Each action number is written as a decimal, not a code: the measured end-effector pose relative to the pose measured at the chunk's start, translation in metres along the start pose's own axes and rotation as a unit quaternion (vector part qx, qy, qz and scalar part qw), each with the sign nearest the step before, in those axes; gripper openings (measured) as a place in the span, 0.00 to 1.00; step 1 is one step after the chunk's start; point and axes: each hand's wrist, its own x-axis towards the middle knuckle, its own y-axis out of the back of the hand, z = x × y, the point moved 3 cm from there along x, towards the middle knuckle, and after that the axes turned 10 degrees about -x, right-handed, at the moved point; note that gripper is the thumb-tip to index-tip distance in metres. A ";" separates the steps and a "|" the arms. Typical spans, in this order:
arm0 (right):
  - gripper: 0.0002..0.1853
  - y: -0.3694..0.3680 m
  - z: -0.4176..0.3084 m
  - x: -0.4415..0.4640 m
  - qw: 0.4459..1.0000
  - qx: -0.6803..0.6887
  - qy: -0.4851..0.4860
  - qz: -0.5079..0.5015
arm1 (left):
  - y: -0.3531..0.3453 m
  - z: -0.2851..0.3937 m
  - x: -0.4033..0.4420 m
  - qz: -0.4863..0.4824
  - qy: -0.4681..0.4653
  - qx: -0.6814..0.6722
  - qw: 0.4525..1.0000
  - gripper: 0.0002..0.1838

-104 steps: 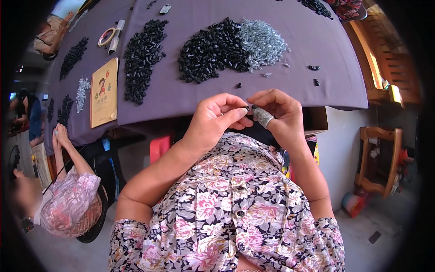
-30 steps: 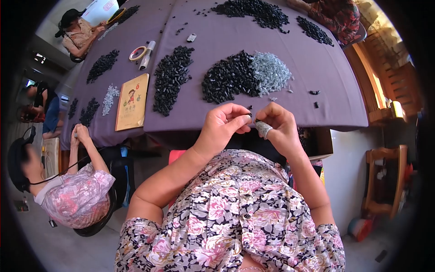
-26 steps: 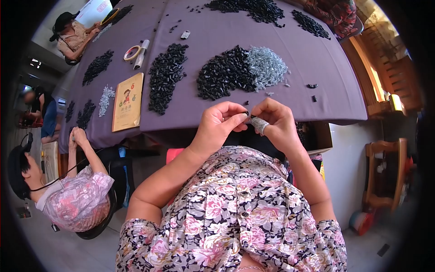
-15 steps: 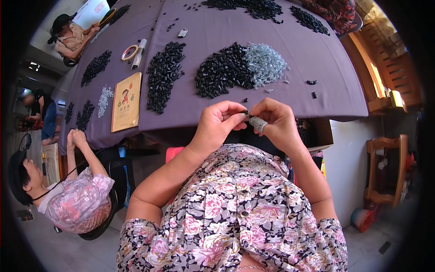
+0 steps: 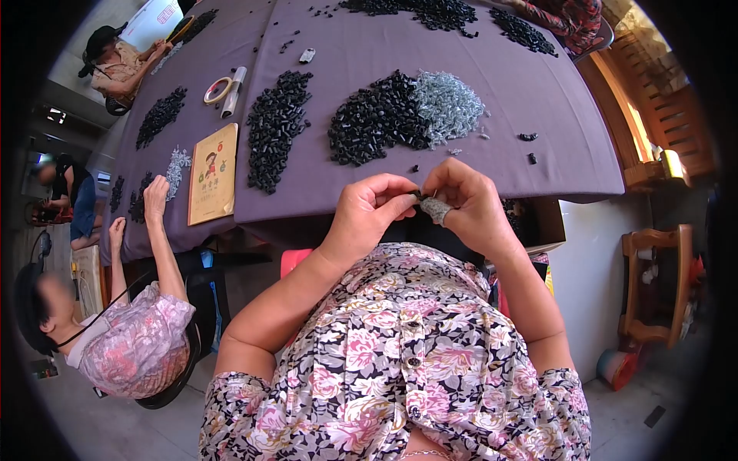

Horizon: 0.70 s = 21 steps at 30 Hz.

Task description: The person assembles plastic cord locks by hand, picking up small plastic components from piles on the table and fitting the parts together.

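Both my hands meet just off the table's front edge. My left hand (image 5: 377, 207) pinches a small black piece (image 5: 417, 195) between thumb and fingertips. Beside it, almost touching, my right hand (image 5: 469, 201) is closed on something too small to make out; its thumb wears a grey wrapping (image 5: 436, 210). Beyond them on the purple tablecloth (image 5: 461, 173) lies a heap of black pieces (image 5: 377, 119), joined on its right to a heap of clear pieces (image 5: 450, 107). One black piece (image 5: 415, 168) lies just past my fingertips.
Another black heap (image 5: 277, 131), a booklet (image 5: 214, 175), a tape ring (image 5: 217, 91) and a clear roll (image 5: 234, 92) lie to the left. A co-worker (image 5: 131, 338) sits at the left side. An open drawer (image 5: 550, 223) is under the table's right front.
My hands stay together, with the right fingers slightly raised. The co-worker at left has parted their hands, one reaching to the small heaps. Compared with the earliest view, the camera view has shifted.
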 end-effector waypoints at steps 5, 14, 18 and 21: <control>0.14 0.002 -0.001 0.001 0.999 -0.021 0.021 -0.014 | 0.000 -0.001 -0.001 -0.001 0.009 0.005 1.000 0.10; 0.14 0.006 -0.002 0.002 0.998 -0.018 -0.008 -0.066 | 0.003 -0.002 0.000 -0.038 0.010 0.059 0.997 0.10; 0.14 0.007 0.002 0.003 0.996 0.017 -0.026 -0.078 | 0.002 -0.003 0.000 -0.050 0.003 0.061 0.997 0.10; 0.14 0.008 0.001 0.004 0.996 0.016 -0.034 -0.080 | 0.001 -0.005 -0.001 -0.045 0.006 0.053 0.998 0.10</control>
